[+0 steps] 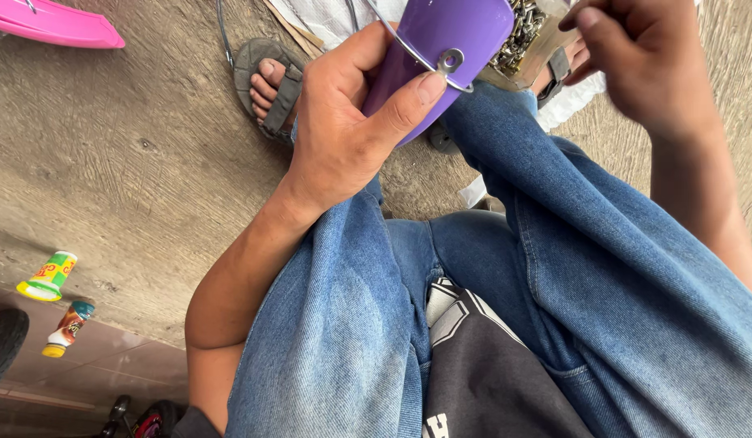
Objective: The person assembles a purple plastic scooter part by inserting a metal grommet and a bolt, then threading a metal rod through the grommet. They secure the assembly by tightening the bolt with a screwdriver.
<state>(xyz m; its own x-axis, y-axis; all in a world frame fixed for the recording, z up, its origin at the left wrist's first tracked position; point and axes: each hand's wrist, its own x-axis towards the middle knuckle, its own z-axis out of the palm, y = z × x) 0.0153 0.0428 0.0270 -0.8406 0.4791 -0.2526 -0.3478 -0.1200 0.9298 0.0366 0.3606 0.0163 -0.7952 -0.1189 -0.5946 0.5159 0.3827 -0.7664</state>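
2 bottles (48, 276) and pink panel (55, 24) on concrete.

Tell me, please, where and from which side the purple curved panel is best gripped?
Probably across its lower end, from the left, as the left hand does: the purple panel curves, so the fingers wrap its back while the thumb presses beside the metal wire bracket, leaving the upper end free for the right hand.

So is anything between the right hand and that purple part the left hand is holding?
Nothing visible. The left hand grips the purple part with its thumb by the metal wire and eyelet. The right hand is up beside it, above a container of metal bits, with open air between them.
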